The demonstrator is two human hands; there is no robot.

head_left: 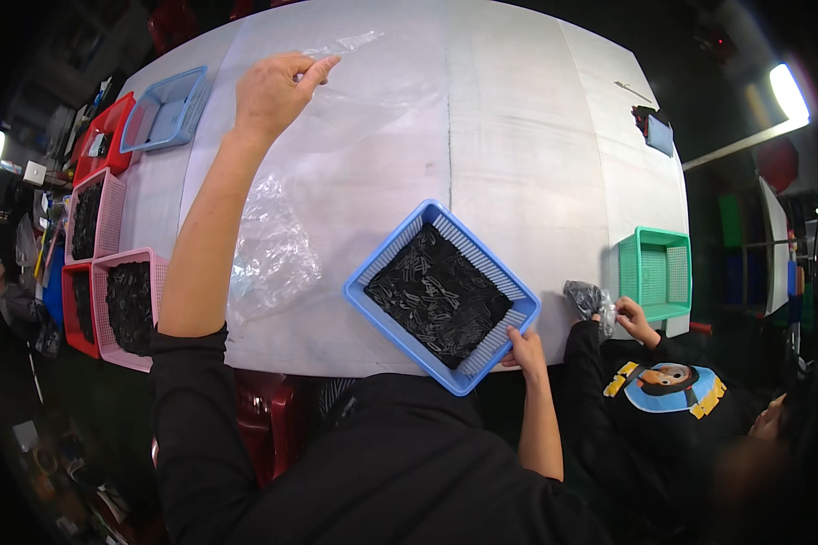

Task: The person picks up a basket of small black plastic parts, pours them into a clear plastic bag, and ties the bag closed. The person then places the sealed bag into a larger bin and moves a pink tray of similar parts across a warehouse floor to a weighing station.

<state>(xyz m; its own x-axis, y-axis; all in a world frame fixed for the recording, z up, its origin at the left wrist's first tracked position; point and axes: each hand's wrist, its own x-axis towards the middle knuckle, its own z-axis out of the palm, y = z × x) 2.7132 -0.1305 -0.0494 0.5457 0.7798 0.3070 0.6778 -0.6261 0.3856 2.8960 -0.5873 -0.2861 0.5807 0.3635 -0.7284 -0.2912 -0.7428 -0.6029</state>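
Nearest the body, the right hand (pixel 529 352) is closed on the near-right short side of a blue basket (pixel 477 259), which sits askew at the near edge of the white table (pixel 527 163), its long axis running from that grip away to the far left. Small black pieces (pixel 436 295) spread across its floor, just ahead and left of the right fingers — this is much the nearer hand to them. Beyond the basket's left corner, a clear plastic bag (pixel 277 241) lies crumpled between it and the left forearm, its film seeming to stretch away up the table. Farthest out, the left hand (pixel 277 89) appears to pinch that film between thumb and curled fingers — well apart from the basket, ahead and to its left.
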